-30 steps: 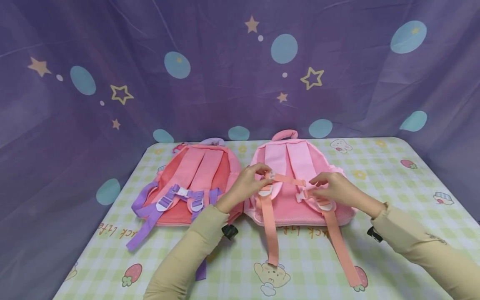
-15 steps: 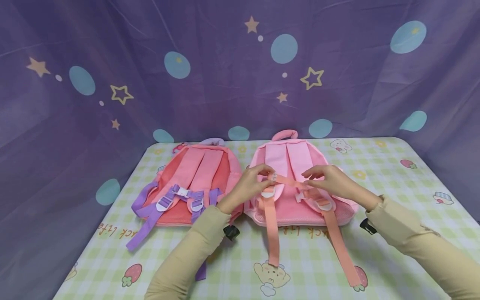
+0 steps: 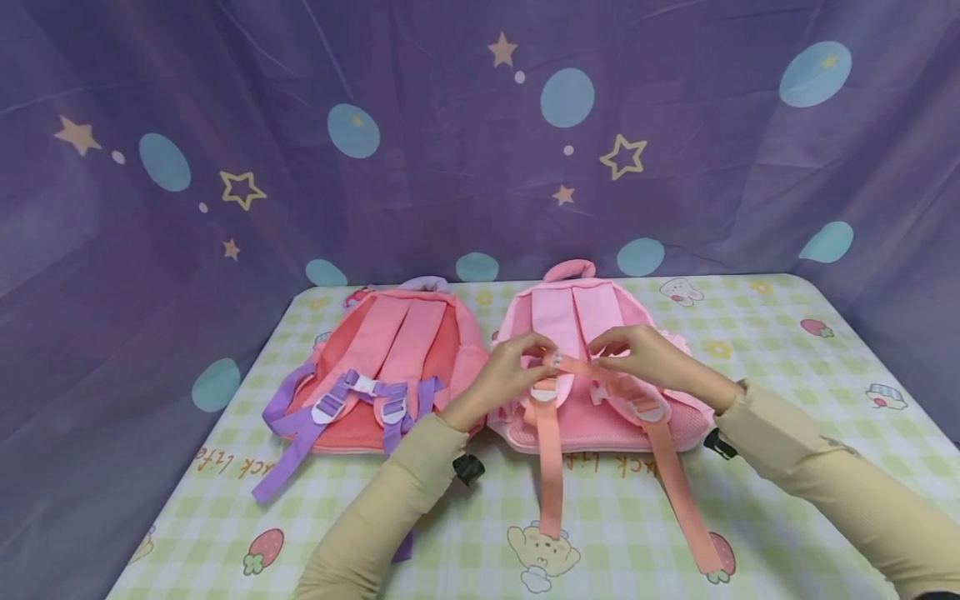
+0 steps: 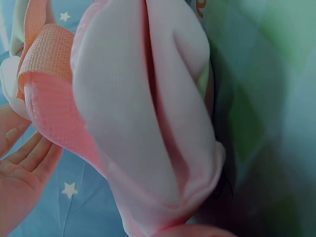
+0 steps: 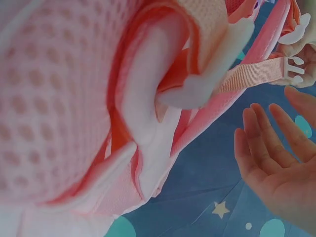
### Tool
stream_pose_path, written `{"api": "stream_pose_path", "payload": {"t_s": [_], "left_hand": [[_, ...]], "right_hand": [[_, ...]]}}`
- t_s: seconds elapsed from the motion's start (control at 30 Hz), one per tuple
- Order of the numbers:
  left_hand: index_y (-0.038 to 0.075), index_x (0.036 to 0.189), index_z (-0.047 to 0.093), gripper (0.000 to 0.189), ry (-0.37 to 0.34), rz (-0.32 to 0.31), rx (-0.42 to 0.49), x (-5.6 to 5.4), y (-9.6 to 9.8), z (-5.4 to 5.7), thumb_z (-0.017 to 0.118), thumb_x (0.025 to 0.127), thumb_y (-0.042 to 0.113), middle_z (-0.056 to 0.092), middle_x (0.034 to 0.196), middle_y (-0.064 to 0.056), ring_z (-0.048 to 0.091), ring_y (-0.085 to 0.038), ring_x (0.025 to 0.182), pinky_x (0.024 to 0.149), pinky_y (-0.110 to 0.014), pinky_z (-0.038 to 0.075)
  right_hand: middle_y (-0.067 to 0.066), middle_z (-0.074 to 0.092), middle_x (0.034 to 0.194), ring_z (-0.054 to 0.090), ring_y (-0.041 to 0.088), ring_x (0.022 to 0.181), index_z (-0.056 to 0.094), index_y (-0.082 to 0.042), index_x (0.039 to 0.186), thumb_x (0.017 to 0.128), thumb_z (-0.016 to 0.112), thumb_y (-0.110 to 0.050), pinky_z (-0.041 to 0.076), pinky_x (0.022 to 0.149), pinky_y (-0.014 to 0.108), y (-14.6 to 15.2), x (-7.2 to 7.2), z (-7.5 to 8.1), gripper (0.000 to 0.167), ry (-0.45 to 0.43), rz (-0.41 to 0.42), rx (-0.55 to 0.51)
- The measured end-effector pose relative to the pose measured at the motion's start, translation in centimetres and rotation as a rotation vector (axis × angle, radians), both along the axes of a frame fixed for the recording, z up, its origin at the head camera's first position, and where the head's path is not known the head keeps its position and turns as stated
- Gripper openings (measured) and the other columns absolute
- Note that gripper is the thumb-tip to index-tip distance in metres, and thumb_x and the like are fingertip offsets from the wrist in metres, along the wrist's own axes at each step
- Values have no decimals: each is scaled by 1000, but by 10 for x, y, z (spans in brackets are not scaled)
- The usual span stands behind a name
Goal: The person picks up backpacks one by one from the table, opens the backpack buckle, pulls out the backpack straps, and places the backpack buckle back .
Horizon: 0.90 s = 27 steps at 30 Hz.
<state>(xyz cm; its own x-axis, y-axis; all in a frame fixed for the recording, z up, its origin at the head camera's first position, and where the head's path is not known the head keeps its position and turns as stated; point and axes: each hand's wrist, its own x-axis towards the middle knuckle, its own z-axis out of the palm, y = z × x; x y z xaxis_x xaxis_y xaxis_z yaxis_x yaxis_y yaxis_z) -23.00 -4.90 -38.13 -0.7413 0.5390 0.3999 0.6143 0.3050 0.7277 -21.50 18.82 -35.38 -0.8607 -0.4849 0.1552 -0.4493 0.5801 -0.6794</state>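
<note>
A pink backpack (image 3: pixel 592 429) lies back-side up on the table, its shoulder straps facing me. My left hand (image 3: pixel 517 367) pinches a white pronged buckle (image 5: pixel 295 70) at the end of a short orange strap (image 3: pixel 579 367). That strap stretches rightward across the backpack. Beside it my right hand (image 3: pixel 648 358) hovers with thumb and fingers apart; in the right wrist view its fingers are spread and hold nothing. The other buckle piece (image 3: pixel 597 392), pale pink, hangs just below the right hand. Long orange webbing (image 3: pixel 551 467) trails from the left adjuster.
To the left lies a coral backpack (image 3: pixel 363 433) with purple straps (image 3: pixel 285 467) and a joined white buckle (image 3: pixel 365 384). A checked cloth (image 3: pixel 810 433) covers the table. A purple curtain (image 3: pixel 465 208) with stars and dots hangs behind.
My right hand has moved left along the orange strap, toward the left hand. My left hand has shifted slightly right with the buckle.
</note>
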Motion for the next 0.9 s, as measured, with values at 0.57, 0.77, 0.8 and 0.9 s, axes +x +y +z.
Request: {"api": "stream_pose_path", "payload": {"t_s": [0.57,0.77,0.8,0.9], "left_hand": [[-4,103,65,19,-46,-10,8,2,2,-3,71,84,-4,67,98,-16,68,-31,95,80,-32,55],[-4,103,65,19,-54,2,1,2,3,-3,71,85,-3,67,100,-17,69,-31,93,79,-28,55],[-4,103,65,19,-54,1,4,3,3,-3,71,85,-3,67,100,-17,69,-31,93,79,-28,54],[-4,103,65,19,-49,-6,17,2,4,-5,71,85,-4,67,99,-17,69,-31,92,78,-28,55]], "right_hand": [[16,71,97,62,22,82,70,9,105,88,68,-1,52,79,37,-12,-12,-3,20,-69,31,20],[17,71,97,60,19,79,71,9,102,88,68,-2,51,74,31,-15,-14,-5,18,-82,41,31],[16,71,96,60,18,78,71,9,101,87,68,-2,51,73,30,-16,-14,-5,17,-82,44,31],[15,71,92,58,17,75,72,8,98,87,69,-1,50,70,28,-16,-15,-6,15,-86,54,28]]}}
